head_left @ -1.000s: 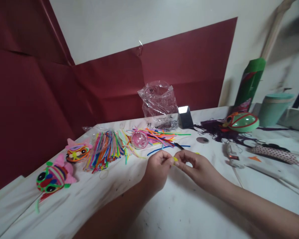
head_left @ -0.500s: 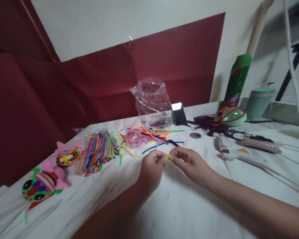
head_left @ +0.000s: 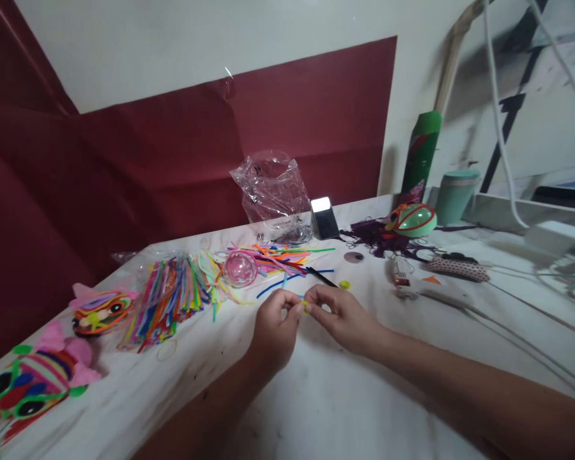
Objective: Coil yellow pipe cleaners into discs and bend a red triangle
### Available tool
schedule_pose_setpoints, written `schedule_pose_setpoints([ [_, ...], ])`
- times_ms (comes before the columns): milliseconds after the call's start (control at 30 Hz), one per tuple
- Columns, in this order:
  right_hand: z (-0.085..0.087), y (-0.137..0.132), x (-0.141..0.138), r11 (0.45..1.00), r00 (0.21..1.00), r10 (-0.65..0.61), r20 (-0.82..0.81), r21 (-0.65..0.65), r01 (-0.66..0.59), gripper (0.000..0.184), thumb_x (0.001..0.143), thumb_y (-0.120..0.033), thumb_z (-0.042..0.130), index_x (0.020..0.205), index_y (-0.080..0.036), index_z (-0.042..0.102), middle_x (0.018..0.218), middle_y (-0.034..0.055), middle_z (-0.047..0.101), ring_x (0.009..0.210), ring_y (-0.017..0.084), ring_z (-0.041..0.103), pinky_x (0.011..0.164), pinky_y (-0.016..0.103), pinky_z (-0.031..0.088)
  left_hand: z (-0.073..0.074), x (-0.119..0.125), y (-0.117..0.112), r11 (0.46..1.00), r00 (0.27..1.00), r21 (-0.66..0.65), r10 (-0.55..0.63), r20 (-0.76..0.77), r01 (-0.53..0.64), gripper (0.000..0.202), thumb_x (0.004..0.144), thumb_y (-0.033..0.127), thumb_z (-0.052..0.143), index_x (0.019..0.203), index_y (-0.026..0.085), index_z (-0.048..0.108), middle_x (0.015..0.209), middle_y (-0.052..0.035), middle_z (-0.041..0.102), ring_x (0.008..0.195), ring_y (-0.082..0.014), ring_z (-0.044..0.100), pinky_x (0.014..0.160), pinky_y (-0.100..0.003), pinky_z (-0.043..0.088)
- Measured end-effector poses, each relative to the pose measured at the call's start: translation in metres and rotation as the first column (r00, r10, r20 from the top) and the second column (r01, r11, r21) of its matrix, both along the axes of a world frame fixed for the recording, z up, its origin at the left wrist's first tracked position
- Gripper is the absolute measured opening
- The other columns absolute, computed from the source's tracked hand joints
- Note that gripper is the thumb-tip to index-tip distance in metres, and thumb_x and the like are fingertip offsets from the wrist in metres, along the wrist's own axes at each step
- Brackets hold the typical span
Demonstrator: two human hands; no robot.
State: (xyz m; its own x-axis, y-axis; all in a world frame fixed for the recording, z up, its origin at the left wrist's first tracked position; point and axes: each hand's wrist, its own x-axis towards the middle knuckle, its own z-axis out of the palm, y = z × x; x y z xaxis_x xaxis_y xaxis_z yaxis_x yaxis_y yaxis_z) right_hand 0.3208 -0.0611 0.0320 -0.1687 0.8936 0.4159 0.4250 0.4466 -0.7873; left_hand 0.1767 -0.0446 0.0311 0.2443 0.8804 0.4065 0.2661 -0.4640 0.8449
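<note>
My left hand (head_left: 276,322) and my right hand (head_left: 340,313) meet over the white table, thumbs and forefingers pinched together. Between the fingertips is a small yellow pipe cleaner (head_left: 305,308), mostly covered by the fingers. Just beyond my right hand lies a round yellow coil (head_left: 344,284). A black-handled thin tool (head_left: 322,277), partly behind the right hand, rests beside a blue pipe cleaner (head_left: 273,285). Farther left sit a clear ball with a pink rim (head_left: 240,268) and a bundle of many-coloured pipe cleaners (head_left: 172,297).
Two decorated fish-like figures (head_left: 38,377) are at the left. A clear plastic bag (head_left: 273,191) and a phone (head_left: 324,218) stand at the back. To the right are a glue gun (head_left: 412,286), a dotted handle (head_left: 460,269), cords, a green balloon (head_left: 416,221), a spray can (head_left: 419,156) and a teal cup (head_left: 457,195).
The view has turned to the right, so everything appears shifted left. The yellow coil beyond my right hand now shows fully. Both hands keep pinching the yellow pipe cleaner.
</note>
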Motion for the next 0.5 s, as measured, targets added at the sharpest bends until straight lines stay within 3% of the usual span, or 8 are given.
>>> schedule_pose_setpoints([
  [500,-0.009,0.001,-0.003,0.996,0.996,-0.071,0.062,0.068,0.066,0.011,0.076,-0.02,0.048,0.066,-0.018,0.049,0.061,-0.0009,0.05,0.059,0.012,0.046,0.053,0.022,0.034,-0.021,0.0,0.008,0.998,0.992,-0.039,-0.045,0.114,0.05,0.008,0.074,0.023,0.051,0.07,0.016,0.052,0.068,-0.0006,0.054,0.068,-0.0137,0.05,0.066,-0.023,0.039],
])
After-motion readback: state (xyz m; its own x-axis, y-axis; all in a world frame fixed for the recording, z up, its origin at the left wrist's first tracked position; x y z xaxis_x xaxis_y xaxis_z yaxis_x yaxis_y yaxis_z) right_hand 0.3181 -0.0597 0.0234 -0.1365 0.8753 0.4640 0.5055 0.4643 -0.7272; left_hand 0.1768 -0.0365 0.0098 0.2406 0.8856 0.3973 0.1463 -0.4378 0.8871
